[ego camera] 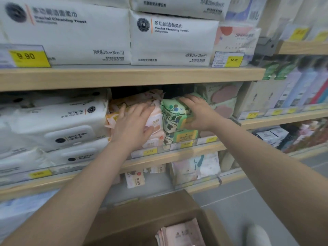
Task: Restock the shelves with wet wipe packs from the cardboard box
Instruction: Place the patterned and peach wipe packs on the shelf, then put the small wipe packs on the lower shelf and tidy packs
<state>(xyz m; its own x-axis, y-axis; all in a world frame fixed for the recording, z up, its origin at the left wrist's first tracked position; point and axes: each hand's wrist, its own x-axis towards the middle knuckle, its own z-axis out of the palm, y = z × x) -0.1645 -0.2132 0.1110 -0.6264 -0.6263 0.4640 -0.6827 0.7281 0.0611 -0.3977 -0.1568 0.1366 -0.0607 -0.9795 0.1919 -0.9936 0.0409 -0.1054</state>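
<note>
Box (142, 215) below with pink packs (181, 233), my left hand (132, 125) flat on pink pack (156, 121), right hand (197, 112) grasping green pack (173, 114), white packs (58, 121) alongside on shelf (177, 153).

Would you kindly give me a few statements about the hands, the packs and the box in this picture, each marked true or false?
1. The left hand lies on a pink pack on the middle shelf. True.
2. The right hand rests on a white Facial Cleaning Towel pack. False: it rests on a green floral pack.
3. The cardboard box below the shelves is empty. False: pink packs lie in it.
4. The pink pack and the green floral pack sit side by side. True.
5. Both hands reach into the top shelf. False: both are at the middle shelf.
</note>
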